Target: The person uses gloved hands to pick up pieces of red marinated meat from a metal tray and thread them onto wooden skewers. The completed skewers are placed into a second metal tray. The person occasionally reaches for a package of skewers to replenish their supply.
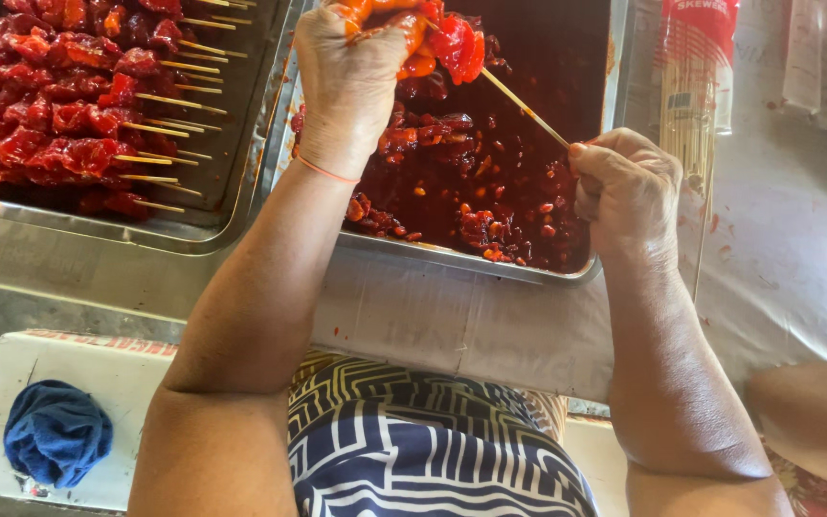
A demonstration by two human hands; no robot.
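Observation:
My left hand (pixel 348 84) is closed on a piece of red marinated meat (pixel 455 46) at the upper end of a thin bamboo skewer (pixel 525 107). My right hand (pixel 627 191) pinches the skewer's lower end. Both hands hover over a steel tray (pixel 452 257) filled with red marinated meat chunks in sauce. My left fingers are coated with orange-red sauce.
A second steel tray (pixel 193 230) at the upper left holds several finished meat skewers (pixel 69 105) in rows. A packet of bamboo skewers (pixel 691 86) lies at the upper right on a pale sheet. A blue cloth (pixel 57 431) rests on a white box at the lower left.

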